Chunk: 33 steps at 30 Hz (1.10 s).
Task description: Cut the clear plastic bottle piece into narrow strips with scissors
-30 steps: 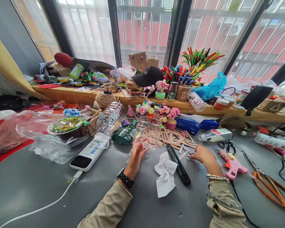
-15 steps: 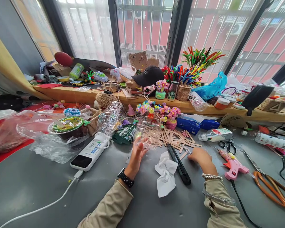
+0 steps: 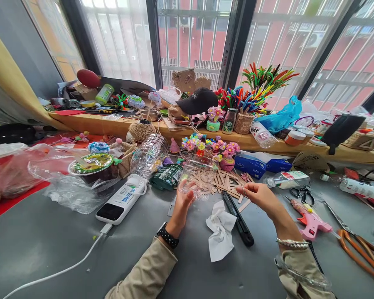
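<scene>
My left hand (image 3: 181, 209), a dark dotted watch strap at its wrist, curls around the near end of a clear plastic bottle (image 3: 202, 168). See-through walls make the bottle's outline hard to follow. Above the table, my right hand (image 3: 262, 199) is closed in a pinch, thumb against fingers. Something small and thin shows at its fingertips, too fine to name. Flat wooden craft sticks (image 3: 220, 180) lie scattered behind and between the hands. A black utility knife (image 3: 239, 222) and a crumpled white tissue (image 3: 220, 232) rest between my forearms.
To the right lie a pink glue gun (image 3: 313, 220), orange-handled scissors (image 3: 358, 249) and small black scissors (image 3: 303, 195). On the left are a white power bank (image 3: 121, 201) with its cable and a lidded bowl (image 3: 92, 166). Pipe-cleaner flowers (image 3: 227, 151) stand behind the sticks.
My right hand has lifted off the table beside the sticks and moved slightly left, toward the bottle, fingers pinched. My left hand stays at the bottle. The whole view has shifted a little.
</scene>
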Tool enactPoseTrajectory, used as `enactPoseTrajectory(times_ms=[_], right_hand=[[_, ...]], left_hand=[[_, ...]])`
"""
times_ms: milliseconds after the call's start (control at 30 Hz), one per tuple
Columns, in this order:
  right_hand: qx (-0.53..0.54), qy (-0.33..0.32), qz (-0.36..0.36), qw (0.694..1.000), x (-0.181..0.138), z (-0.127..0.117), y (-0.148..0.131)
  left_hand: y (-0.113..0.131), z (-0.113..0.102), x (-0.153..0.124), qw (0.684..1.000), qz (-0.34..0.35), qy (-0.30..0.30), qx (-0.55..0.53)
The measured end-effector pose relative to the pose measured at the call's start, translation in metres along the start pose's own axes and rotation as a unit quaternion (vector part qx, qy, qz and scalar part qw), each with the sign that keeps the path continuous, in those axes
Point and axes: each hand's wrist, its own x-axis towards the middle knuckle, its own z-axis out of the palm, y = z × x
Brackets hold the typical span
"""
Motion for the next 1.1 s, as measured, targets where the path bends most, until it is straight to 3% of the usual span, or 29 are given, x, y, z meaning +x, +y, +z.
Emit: enactPoseTrajectory(times_ms=[100,200,333,533,667,900,1100], right_hand=[[0.084,0.024,-0.032,0.996,-0.005,0.008,-0.017],[0.171,0.126,-0.067,0.975,-0.006,0.014,-0.021],[0.186,0.189,-0.117,0.957,-0.004,0.018,-0.019],[0.145,0.139,-0.151,0.968,-0.004,0.022,-0.02],[0.167,0.119,-0.133,0.97,-0.006,0.023,-0.025],[0.313,0.095,-0.072,0.942,-0.008,0.017,-0.025],[0.316,0.093,-0.064,0.942,-0.008,0.016,-0.026]], left_hand=[[-0.003,-0.001,0.0,0.998,0.041,-0.017,0.037],[-0.007,-0.002,-0.002,0.988,0.102,-0.049,0.105],[-0.012,-0.004,-0.005,0.957,0.153,-0.097,0.227],[-0.016,-0.005,-0.006,0.921,0.2,-0.135,0.307],[-0.015,-0.005,-0.007,0.922,0.194,-0.15,0.299],[-0.013,-0.004,-0.008,0.93,0.159,-0.187,0.275],[-0.012,-0.003,-0.009,0.93,0.161,-0.196,0.266]])
